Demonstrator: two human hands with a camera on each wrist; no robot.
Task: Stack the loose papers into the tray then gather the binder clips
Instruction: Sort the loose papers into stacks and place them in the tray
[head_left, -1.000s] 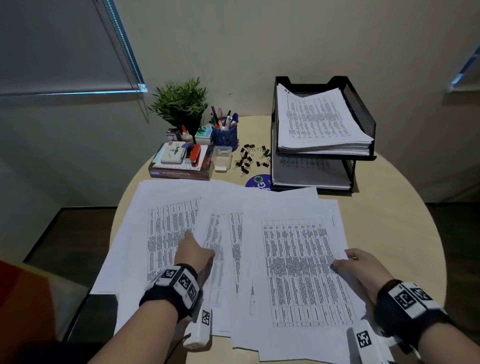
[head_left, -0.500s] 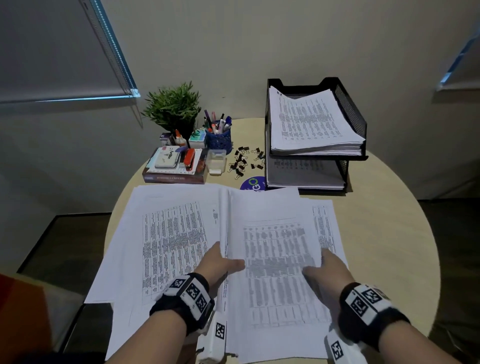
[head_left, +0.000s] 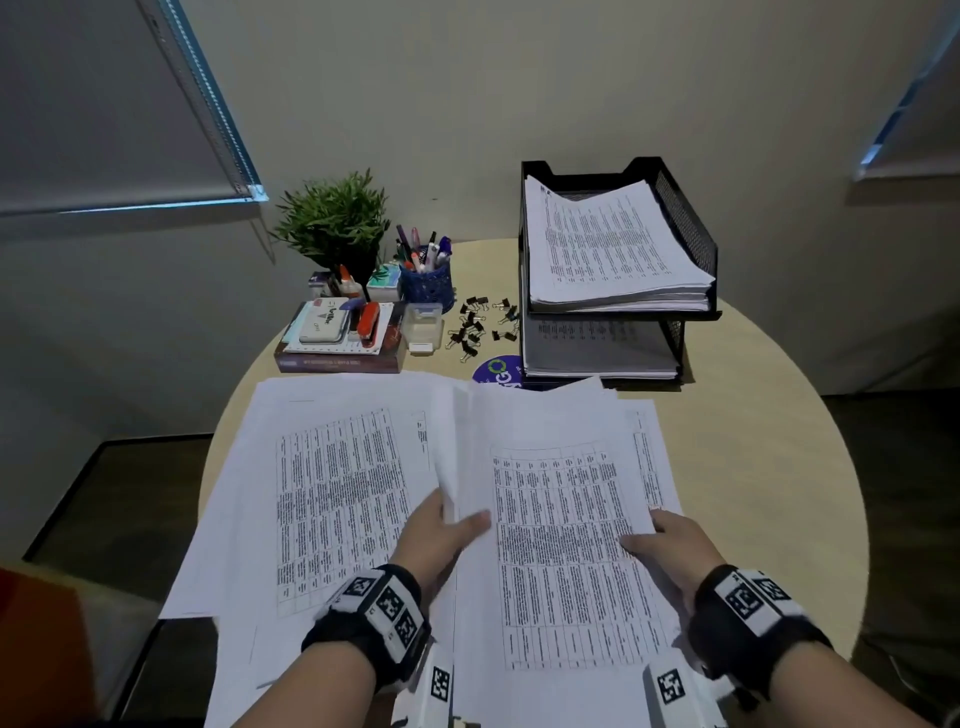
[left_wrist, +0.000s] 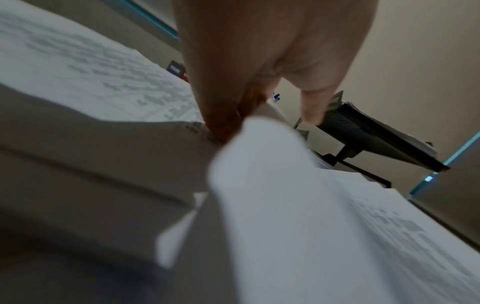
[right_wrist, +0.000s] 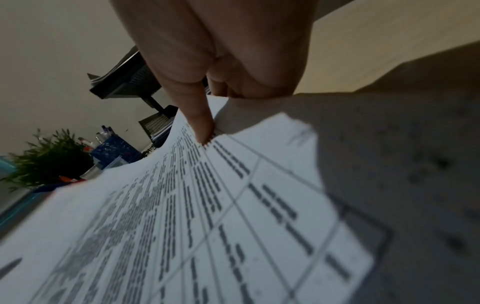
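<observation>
step: gathering loose papers (head_left: 561, 519) on table | our left hand (head_left: 441, 535) and right hand (head_left: 670, 545) pinch bundle's 2 edges | next, we judge: lift to tray (head_left: 685, 218)

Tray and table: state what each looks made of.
Tray: black metal mesh, probably, matte; fine perforated side walls on a solid frame. Table: pale wood or wood-look laminate, smooth; the right wrist view shows faint grain lines, which cannot settle it.
</observation>
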